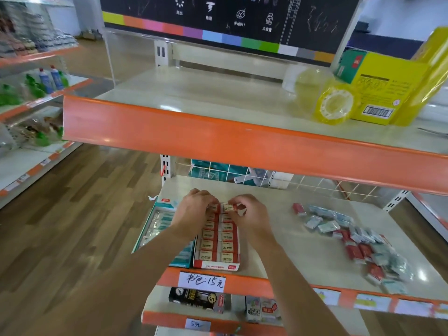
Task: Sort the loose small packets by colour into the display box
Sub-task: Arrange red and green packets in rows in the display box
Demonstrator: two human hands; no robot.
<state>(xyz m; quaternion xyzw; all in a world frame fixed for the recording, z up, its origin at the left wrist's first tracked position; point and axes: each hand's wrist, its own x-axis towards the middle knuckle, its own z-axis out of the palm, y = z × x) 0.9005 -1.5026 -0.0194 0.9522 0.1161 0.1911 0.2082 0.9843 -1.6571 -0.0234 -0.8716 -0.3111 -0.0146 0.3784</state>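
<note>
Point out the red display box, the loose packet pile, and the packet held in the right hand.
red display box [216, 265]: head view, front wall.
loose packet pile [358, 241]: head view, middle of the heap.
held packet [228, 207]: head view, its label face.

A red display box [216, 265] sits at the shelf's front edge, packed with two neat columns of cream-and-red packets [218, 243] lying flat. Well to its right, a loose pile of red and pale teal packets [356, 241] lies scattered across the shelf [303, 253].
</note>
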